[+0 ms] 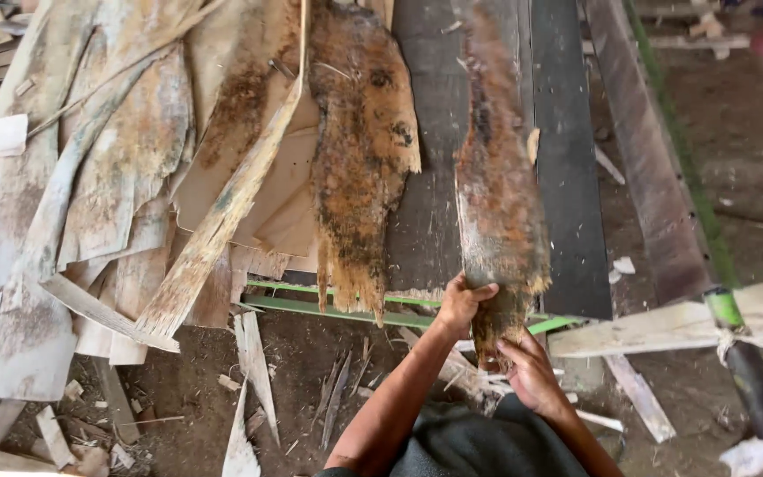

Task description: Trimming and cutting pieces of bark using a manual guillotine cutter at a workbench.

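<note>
- Head view: left hand (463, 300) is curled shut around the left edge of a long, rust-brown bark strip (498, 194).
- Right hand (532, 371) clasps the strip's frayed lower end, fingers closed.
- The strip lies lengthwise on a dark conveyor belt (567, 159) (green frame bar (328, 311) below).
- 1 wider bark sheet (362, 150) lies just left, beside piled pale veneer scraps (108, 168).

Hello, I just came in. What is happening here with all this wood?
A person stands at a dark conveyor belt and grips the near, ragged end of a long, rough, brown-orange sheet of wood veneer with both hands. The left hand holds its left edge; the right hand holds the frayed bottom tip. A second stained brown sheet lies beside it on the belt, and a pile of pale torn veneer sheets is stacked at the left.
</note>
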